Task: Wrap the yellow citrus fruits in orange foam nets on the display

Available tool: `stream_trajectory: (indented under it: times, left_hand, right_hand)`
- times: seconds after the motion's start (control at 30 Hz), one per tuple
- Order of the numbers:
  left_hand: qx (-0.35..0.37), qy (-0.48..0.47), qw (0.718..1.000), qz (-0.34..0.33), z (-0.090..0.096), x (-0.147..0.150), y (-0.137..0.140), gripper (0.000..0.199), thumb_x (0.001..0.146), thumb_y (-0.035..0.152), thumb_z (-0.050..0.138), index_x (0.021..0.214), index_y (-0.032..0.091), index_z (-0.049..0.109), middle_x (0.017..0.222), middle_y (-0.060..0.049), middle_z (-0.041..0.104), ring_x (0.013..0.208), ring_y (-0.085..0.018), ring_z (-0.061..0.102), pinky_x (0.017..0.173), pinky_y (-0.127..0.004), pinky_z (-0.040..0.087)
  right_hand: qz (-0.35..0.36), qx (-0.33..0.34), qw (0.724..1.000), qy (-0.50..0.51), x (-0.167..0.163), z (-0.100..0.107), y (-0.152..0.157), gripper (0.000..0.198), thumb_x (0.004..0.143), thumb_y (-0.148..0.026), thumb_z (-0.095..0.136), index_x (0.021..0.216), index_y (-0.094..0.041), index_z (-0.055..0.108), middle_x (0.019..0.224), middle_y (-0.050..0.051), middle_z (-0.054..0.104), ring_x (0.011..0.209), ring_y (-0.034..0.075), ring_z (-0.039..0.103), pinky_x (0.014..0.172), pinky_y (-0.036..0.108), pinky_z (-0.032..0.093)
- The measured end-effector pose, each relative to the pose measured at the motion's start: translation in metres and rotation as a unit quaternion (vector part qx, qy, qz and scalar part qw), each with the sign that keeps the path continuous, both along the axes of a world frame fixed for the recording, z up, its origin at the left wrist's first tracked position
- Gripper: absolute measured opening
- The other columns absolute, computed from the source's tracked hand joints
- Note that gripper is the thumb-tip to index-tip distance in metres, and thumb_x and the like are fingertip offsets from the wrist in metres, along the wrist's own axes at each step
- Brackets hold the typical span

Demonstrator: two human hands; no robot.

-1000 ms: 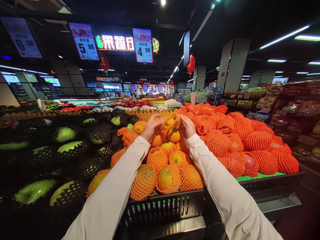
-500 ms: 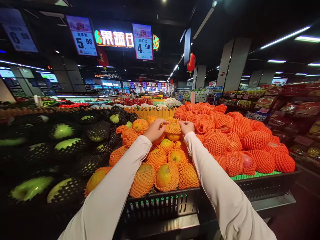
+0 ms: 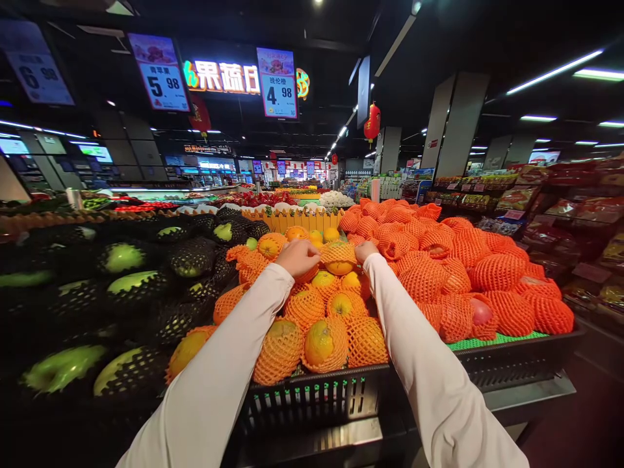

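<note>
My left hand (image 3: 298,258) is closed at the left edge of an orange foam net (image 3: 336,249). On the opposite edge, my right hand (image 3: 365,251) is closed as well, its fingertips partly hidden. Between the hands the net stretches across the top of an orange (image 3: 340,267), whose lower front shows bare skin. This fruit rests on a pile of other oranges in foam nets (image 3: 305,307), several with their tops uncovered. Both forearms, in pale sleeves, reach over the front of the pile.
A black crate (image 3: 312,396) holds the oranges. Red-netted fruit (image 3: 502,276) is heaped on the right, green fruit in black nets (image 3: 124,257) on the left. A yellow picket edging (image 3: 302,221) runs behind. Price screens (image 3: 277,83) hang overhead.
My fingers have curled in and dropped from the top of the net to its sides. The net now lies wider and flatter over the orange.
</note>
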State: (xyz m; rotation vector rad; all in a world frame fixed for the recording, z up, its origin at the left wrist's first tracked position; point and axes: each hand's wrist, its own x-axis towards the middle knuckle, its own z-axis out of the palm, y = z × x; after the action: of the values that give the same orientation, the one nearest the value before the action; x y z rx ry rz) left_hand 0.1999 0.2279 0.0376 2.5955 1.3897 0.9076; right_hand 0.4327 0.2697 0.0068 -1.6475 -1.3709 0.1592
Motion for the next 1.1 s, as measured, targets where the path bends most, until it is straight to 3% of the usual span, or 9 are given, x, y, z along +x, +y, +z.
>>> stream_trajectory:
  times: [0.17, 0.37, 0.43, 0.5, 0.57, 0.63, 0.77, 0.93, 1.1]
  left_hand:
    - [0.0, -0.027, 0.998, -0.055, -0.001, -0.004, 0.005, 0.015, 0.068, 0.032, 0.067, 0.07, 0.023, 0.078, 0.106, -0.01, 0.075, 0.111, -0.035, 0.061, 0.106, -0.049, 0.045]
    - [-0.001, 0.041, 0.995, -0.086, 0.001, -0.009, 0.009, 0.021, 0.067, 0.034, 0.071, 0.082, 0.024, 0.081, 0.105, -0.011, 0.075, 0.11, -0.037, 0.062, 0.102, -0.048, 0.046]
    - [0.002, 0.058, 0.994, -0.087, 0.001, -0.009, 0.009, 0.022, 0.067, 0.037, 0.073, 0.082, 0.023, 0.081, 0.106, -0.012, 0.074, 0.11, -0.037, 0.062, 0.1, -0.048, 0.046]
    - [0.006, 0.053, 0.995, -0.088, 0.001, -0.009, 0.01, 0.022, 0.066, 0.038, 0.074, 0.081, 0.022, 0.081, 0.105, -0.012, 0.074, 0.107, -0.036, 0.062, 0.099, -0.047, 0.046]
    - [0.007, 0.038, 0.995, -0.091, 0.0, -0.01, 0.011, 0.024, 0.065, 0.039, 0.075, 0.082, 0.022, 0.081, 0.104, -0.011, 0.074, 0.106, -0.035, 0.062, 0.1, -0.046, 0.046]
    - [0.005, 0.037, 0.995, -0.093, -0.001, -0.01, 0.011, 0.026, 0.065, 0.04, 0.075, 0.084, 0.023, 0.081, 0.105, -0.011, 0.074, 0.107, -0.034, 0.062, 0.102, -0.046, 0.045]
    - [-0.006, 0.073, 0.994, -0.082, 0.0, -0.01, 0.011, 0.028, 0.069, 0.04, 0.074, 0.09, 0.023, 0.081, 0.115, -0.011, 0.072, 0.116, -0.037, 0.059, 0.106, -0.049, 0.043]
    - [0.032, 0.065, 0.995, -0.065, 0.0, -0.007, 0.008, 0.038, 0.073, 0.039, 0.073, 0.106, 0.021, 0.077, 0.132, -0.015, 0.062, 0.13, -0.039, 0.05, 0.114, -0.054, 0.037]
    - [0.067, 0.028, 0.996, -0.058, 0.0, -0.006, 0.007, 0.047, 0.077, 0.038, 0.07, 0.121, 0.02, 0.071, 0.132, -0.014, 0.059, 0.13, -0.036, 0.048, 0.115, -0.054, 0.036]
  right_hand:
    - [-0.009, -0.088, 0.993, -0.073, 0.004, 0.005, -0.008, 0.003, 0.069, -0.017, 0.07, 0.07, -0.019, 0.072, 0.064, 0.013, 0.067, 0.077, 0.03, 0.072, 0.076, 0.039, 0.055]
    - [-0.04, -0.105, 0.988, -0.105, -0.011, 0.018, -0.04, 0.023, 0.08, -0.007, 0.059, 0.096, -0.01, 0.076, 0.101, 0.025, 0.072, 0.103, 0.035, 0.069, 0.09, 0.044, 0.05]
    - [-0.061, -0.057, 0.991, -0.109, -0.017, 0.027, -0.053, 0.028, 0.088, -0.01, 0.053, 0.107, -0.011, 0.073, 0.116, 0.025, 0.068, 0.11, 0.034, 0.066, 0.095, 0.043, 0.048]
    - [-0.057, 0.05, 0.991, -0.113, -0.023, 0.035, -0.063, 0.03, 0.094, -0.015, 0.047, 0.113, -0.013, 0.07, 0.122, 0.02, 0.065, 0.111, 0.029, 0.064, 0.096, 0.039, 0.047]
    - [0.005, 0.15, 0.981, -0.125, -0.029, 0.041, -0.071, 0.028, 0.098, -0.02, 0.044, 0.11, -0.014, 0.069, 0.116, 0.015, 0.066, 0.107, 0.024, 0.062, 0.096, 0.035, 0.046]
    - [0.097, 0.181, 0.966, -0.154, -0.034, 0.044, -0.075, 0.024, 0.099, -0.023, 0.046, 0.101, -0.016, 0.069, 0.108, 0.011, 0.068, 0.103, 0.022, 0.062, 0.096, 0.032, 0.045]
    - [0.167, 0.11, 0.951, -0.236, -0.041, 0.04, -0.076, 0.017, 0.095, -0.027, 0.057, 0.091, -0.017, 0.07, 0.101, 0.009, 0.071, 0.101, 0.023, 0.062, 0.095, 0.032, 0.043]
    - [0.095, 0.037, 0.97, -0.221, -0.038, 0.039, -0.08, 0.027, 0.096, -0.036, 0.056, 0.1, -0.015, 0.073, 0.104, 0.011, 0.073, 0.096, 0.023, 0.065, 0.088, 0.032, 0.045]
    - [0.048, -0.017, 0.979, -0.196, -0.033, 0.045, -0.089, 0.026, 0.086, -0.022, 0.059, 0.106, -0.016, 0.075, 0.11, 0.011, 0.074, 0.1, 0.026, 0.066, 0.091, 0.035, 0.046]
